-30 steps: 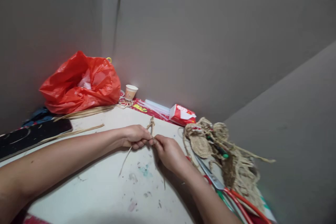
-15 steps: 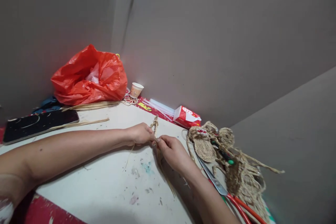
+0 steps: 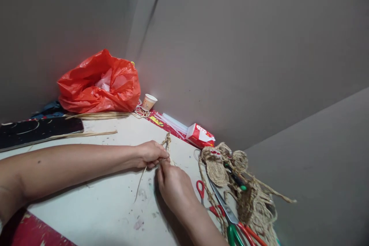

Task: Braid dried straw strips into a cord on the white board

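Observation:
My left hand [image 3: 151,153] is closed, pinching a short braided straw cord [image 3: 168,139] whose looped end sticks up beyond the fingers. Right beside it, my right hand [image 3: 175,186] is closed with its back turned up, its fingertips at the lower end of the same braid. A loose straw strand [image 3: 140,184] hangs from under my left hand onto the white tabletop [image 3: 109,203]. The exact grip of the right fingertips is partly hidden behind the knuckles.
A red plastic bag [image 3: 86,100], black tablet-like device [image 3: 57,127] and straw strips [image 3: 98,115] lie at left. Toward the wall are a paper cup [image 3: 148,103] and tissue pack [image 3: 198,136]. Coiled straw braids [image 3: 216,171] and large scissors [image 3: 227,211] sit at right.
My right hand has rolled over and moved left, closer to my left hand, covering the strands that hung below. Small red scissor handles now show at right as the view shifts.

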`<state>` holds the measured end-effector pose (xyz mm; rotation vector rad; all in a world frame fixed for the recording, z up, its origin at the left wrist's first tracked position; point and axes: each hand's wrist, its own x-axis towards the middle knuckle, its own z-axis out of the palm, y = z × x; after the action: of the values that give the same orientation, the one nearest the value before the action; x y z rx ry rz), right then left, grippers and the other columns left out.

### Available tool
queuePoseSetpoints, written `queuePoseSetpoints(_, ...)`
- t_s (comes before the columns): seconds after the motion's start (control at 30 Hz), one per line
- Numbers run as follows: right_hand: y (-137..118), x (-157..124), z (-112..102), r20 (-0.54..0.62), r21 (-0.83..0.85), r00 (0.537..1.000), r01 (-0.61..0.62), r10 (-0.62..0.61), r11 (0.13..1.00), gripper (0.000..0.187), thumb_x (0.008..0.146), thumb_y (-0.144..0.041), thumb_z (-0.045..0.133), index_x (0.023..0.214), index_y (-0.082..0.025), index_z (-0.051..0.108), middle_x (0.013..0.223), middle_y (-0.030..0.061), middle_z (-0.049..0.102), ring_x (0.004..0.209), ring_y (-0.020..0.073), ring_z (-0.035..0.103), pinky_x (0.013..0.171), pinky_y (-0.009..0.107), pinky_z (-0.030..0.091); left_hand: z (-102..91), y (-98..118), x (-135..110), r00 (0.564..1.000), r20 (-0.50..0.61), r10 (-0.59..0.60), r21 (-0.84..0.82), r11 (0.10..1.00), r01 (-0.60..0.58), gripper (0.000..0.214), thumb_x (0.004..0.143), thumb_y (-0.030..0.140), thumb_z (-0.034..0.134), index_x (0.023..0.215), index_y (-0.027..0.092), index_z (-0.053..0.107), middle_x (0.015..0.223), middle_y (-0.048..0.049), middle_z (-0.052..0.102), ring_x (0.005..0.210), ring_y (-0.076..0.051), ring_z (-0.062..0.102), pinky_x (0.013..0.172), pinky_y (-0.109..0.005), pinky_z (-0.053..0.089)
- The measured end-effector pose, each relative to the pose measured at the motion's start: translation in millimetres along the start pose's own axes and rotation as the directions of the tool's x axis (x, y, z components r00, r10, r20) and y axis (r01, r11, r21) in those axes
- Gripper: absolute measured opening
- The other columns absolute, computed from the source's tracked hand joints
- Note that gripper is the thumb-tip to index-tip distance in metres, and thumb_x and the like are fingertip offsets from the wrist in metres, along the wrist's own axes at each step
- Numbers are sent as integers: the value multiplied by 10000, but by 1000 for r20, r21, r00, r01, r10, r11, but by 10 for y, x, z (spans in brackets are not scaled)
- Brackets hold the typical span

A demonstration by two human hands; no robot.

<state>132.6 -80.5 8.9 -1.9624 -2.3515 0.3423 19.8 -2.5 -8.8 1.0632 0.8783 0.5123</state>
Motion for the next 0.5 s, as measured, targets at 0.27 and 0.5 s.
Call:
queuePoseSetpoints(0.27,328,5,-485,-260,703,951,66,169,708,348,860,-491,460,785,-176,586,600,13,579,559,143,534,526,229,426,-41,60,13,998,56,-36,-29,999,37,140,699,215,601,598,142,537,345,94,276,316,-32,172,348,-187,100)
queuePoseSetpoints(0.5,355,312,-26,79,855,986,-144,149,497,334,789,-511,518,806,-178,530,600,-9,542,477,108,463,420,204,369,-43,72,-1,994,108,-22,5,1000,22,159,706,232,587,591,152,513,392,60,403,327,-33,195,357,-198,97)
